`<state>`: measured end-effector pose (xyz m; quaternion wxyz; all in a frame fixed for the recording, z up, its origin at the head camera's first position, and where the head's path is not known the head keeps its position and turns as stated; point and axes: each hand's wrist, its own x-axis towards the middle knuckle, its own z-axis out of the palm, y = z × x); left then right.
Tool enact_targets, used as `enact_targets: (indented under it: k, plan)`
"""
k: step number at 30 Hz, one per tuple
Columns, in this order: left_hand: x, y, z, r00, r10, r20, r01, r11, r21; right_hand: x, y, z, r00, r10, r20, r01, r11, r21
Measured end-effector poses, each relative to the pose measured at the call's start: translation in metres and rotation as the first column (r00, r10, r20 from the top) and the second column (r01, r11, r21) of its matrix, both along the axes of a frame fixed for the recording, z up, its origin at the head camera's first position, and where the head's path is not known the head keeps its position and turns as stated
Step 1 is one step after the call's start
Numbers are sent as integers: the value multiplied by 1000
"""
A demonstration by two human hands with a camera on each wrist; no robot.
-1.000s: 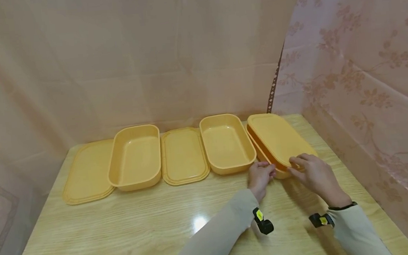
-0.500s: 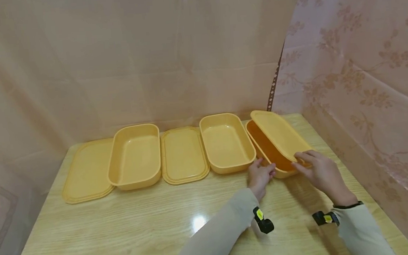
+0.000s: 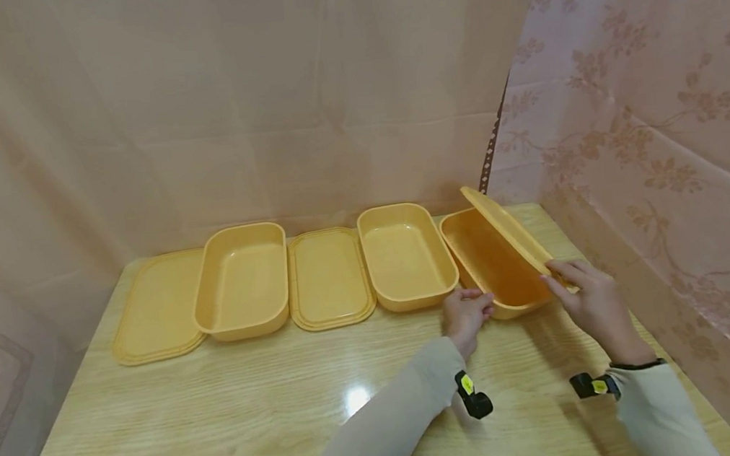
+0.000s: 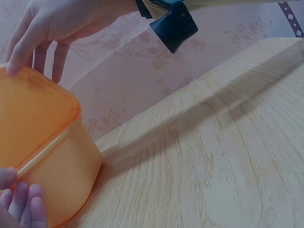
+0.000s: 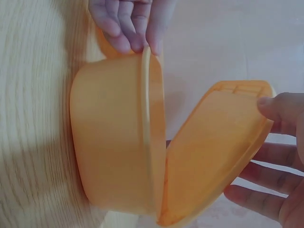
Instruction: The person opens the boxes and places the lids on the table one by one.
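Observation:
The rightmost yellow plastic food container (image 3: 492, 260) stands on the table with its inside showing. At its near left corner, my left hand (image 3: 466, 320) pinches the rim between thumb and fingers. A matching yellow lid (image 3: 514, 233) is tilted up over the container's right side, its near end between the thumb and fingers of my right hand (image 3: 596, 305). In the right wrist view the lid (image 5: 213, 147) slants away from the container (image 5: 114, 137), one edge against the far part of the rim. The left wrist view shows the lid's underside (image 4: 33, 109) above the container wall.
To the left, in a row, are an uncovered container (image 3: 409, 257), a flat lid (image 3: 330, 278), another uncovered container (image 3: 242, 282) and a lid (image 3: 160, 307) at the far left. The wooden table (image 3: 226, 428) meets a beige cloth (image 3: 232, 124) behind and floral cloth (image 3: 659, 159) at right.
My right hand has moved right and raised the lid from nearly covering the container to a steep tilt, baring the inside. My left hand has stayed at the rim.

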<state>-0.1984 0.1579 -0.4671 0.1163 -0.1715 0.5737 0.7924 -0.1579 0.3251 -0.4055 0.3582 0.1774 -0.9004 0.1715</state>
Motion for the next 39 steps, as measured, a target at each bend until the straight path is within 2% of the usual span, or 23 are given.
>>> enact_targets:
  k: [5,11,15,19,22,26,28,31,33,35,37,39]
  plan:
    - [-1,-1,-1,1000,-17,5,17,1000,7,-1,4,5,1000,-20,-2,20,997,-81]
    - [-2,-2,-3,999,-34,-12,34,999,22,0,7,8,998,-61,23,64,979,-195]
    - [-3,-3,-5,999,-43,-24,43,999,24,-1,12,7,996,-83,11,84,969,-232]
    - [-3,-4,-5,998,-55,-38,56,998,32,-3,19,7,993,-120,7,117,953,-281]
    - [-3,-4,-5,998,-60,-29,61,997,38,-2,25,8,984,-169,47,175,928,-330]
    - [-4,-5,-7,997,-77,-13,78,996,43,-1,32,9,957,-238,163,284,876,-391]
    - [-4,-6,-8,996,-88,-12,89,995,47,-1,36,9,940,-251,229,330,835,-440]
    - [-5,-6,-10,995,-103,-12,104,994,44,-3,41,9,915,-260,309,391,761,-518]
    - [-6,-6,-11,994,-108,-11,109,993,45,-4,43,10,894,-262,364,434,710,-554]
    - [-6,-6,-12,994,-110,-11,110,993,41,-5,46,9,877,-264,401,466,671,-577]
    - [-6,-6,-12,993,-113,-16,113,993,32,-5,49,7,867,-262,423,484,640,-597]
    - [-5,-6,-12,994,-111,-16,112,993,28,-5,51,6,870,-250,426,484,602,-635]
